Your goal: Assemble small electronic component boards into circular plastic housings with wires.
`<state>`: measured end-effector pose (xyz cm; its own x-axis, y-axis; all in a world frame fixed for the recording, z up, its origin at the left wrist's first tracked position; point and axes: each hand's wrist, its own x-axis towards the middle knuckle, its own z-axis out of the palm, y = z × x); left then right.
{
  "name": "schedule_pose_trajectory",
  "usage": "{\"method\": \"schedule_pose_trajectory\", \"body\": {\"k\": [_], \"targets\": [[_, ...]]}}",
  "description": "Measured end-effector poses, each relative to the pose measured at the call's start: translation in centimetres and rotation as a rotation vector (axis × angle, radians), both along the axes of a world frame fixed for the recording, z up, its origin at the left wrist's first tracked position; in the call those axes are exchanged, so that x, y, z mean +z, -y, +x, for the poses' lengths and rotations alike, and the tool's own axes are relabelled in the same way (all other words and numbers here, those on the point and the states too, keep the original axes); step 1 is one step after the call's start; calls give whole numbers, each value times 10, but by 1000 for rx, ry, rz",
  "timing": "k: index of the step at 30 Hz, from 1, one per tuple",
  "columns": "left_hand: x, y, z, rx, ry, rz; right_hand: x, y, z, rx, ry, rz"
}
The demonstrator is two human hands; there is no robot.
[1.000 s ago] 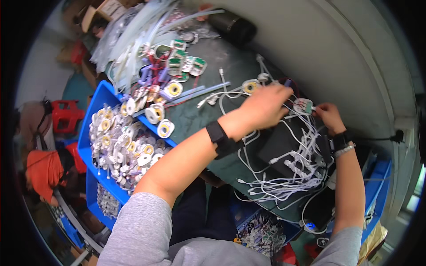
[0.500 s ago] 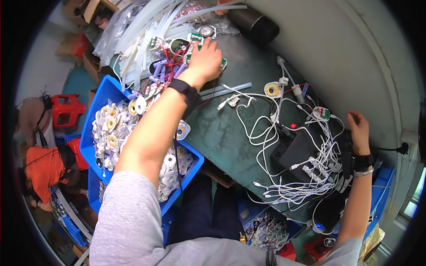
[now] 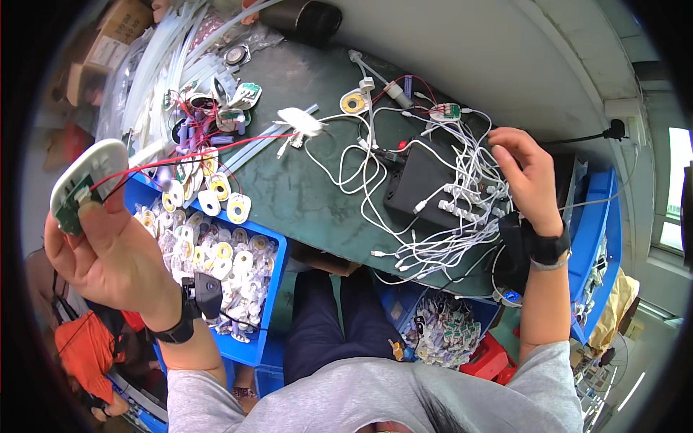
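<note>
My left hand (image 3: 108, 249) is raised at the left and grips a small white oval device (image 3: 85, 180) with a green circuit board and a red wire that runs right across the table. My right hand (image 3: 528, 173) hovers over a tangle of white cables (image 3: 462, 198) on a black box (image 3: 426, 182), its fingers curled and touching the cables. Whether it grips one I cannot tell. A white oval piece (image 3: 299, 120) lies on the green table (image 3: 303, 195) between the hands.
A blue bin (image 3: 267, 317) of white and yellow round parts sits under my left arm. Clear plastic strips (image 3: 166, 58) pile at the back left. A black cylinder (image 3: 307, 20) stands at the back. Another blue bin (image 3: 595, 238) is at the right.
My left hand reached to the far left pile, then pulled back up and left with the white device and its red wire. My right hand stayed by the cables.
</note>
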<state>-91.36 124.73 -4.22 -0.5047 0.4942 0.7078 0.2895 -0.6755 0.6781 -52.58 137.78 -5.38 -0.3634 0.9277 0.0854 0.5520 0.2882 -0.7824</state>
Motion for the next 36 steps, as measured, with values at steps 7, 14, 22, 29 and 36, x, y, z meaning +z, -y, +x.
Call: {"method": "schedule_pose_trajectory", "body": {"k": [7, 14, 22, 29, 36], "targets": [[-24, -28, -3, 117, 105, -385, -12, 0, -22, 207, 222, 97], [-15, -21, -9, 209, -38, -229, -35, -13, -40, 380, 510, 249], [20, 25, -47, -145, 139, 33, -71, -32, -78, 483, 977, 279], [21, 33, -47, 70, 63, -58, -65, -38, -79, 404, 972, 197], [-1, 15, -34, 46, 6, -209, -64, -26, -107, 393, 838, 377]]}}
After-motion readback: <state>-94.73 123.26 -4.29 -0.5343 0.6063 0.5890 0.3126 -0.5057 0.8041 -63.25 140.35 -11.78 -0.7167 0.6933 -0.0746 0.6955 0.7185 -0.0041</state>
